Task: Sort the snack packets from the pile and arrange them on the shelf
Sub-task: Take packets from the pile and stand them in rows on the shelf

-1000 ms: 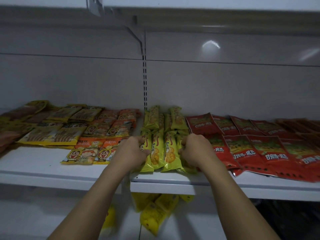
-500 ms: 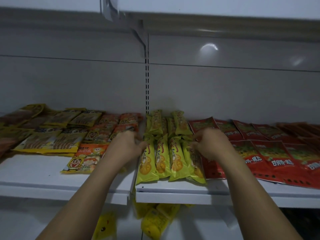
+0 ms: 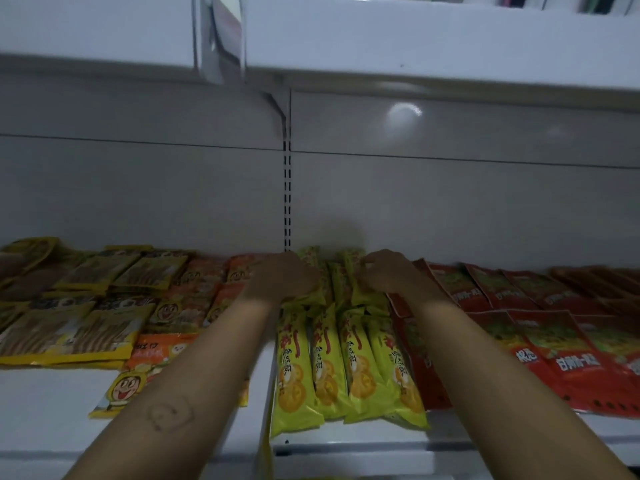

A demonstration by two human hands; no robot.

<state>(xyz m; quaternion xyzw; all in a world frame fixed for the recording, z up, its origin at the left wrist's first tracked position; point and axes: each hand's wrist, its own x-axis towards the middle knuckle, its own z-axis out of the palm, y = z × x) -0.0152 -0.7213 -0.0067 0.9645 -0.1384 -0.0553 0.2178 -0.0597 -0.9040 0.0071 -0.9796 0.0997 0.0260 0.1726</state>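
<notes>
Snack packets (image 3: 346,368): yellow-green, four side by side at the shelf front, long axes running front to back.
Rear packets (image 3: 341,282): second row behind, same heading.
Left hand (image 3: 282,277): fingers curled round the rear packets.
Right hand (image 3: 388,271): fingertips pinching a rear packet's top.
Shelf (image 3: 346,441): white; orange packets (image 3: 183,306) left, red packets (image 3: 554,348) right, grey back panel (image 3: 450,209).

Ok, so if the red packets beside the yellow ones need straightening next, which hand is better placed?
Right, most likely. The right hand is at the back yellow packets, directly beside the red packets. The left hand is on their far side, by the orange packets, and would have to cross over.
</notes>
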